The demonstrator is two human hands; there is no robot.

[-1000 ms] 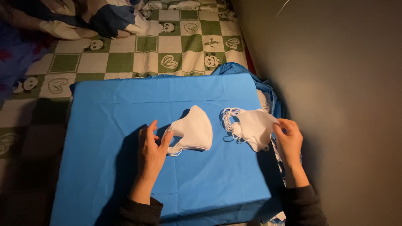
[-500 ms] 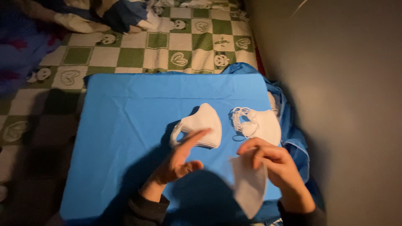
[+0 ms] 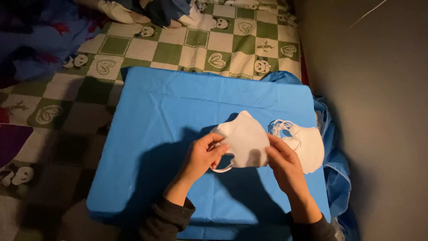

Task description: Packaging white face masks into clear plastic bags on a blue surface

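A white folded face mask (image 3: 245, 139) lies on the blue cloth (image 3: 178, 116) that covers a low table. My left hand (image 3: 203, 155) pinches its left edge, with an ear loop hanging below the fingers. My right hand (image 3: 285, 163) grips the mask's right edge. Just to the right lies a small pile of white masks (image 3: 305, 143) with their ear loops tangled on top.
A green and white checked blanket (image 3: 209, 42) with panda and heart prints spreads behind and left of the table. Bundled bedding (image 3: 147, 9) lies at the far edge. A plain wall (image 3: 379, 111) runs close along the right side.
My right hand has set a mask it lifted near the table's front onto the one in the middle. Both hands now hold this mask by its edges. The camera has shifted left.
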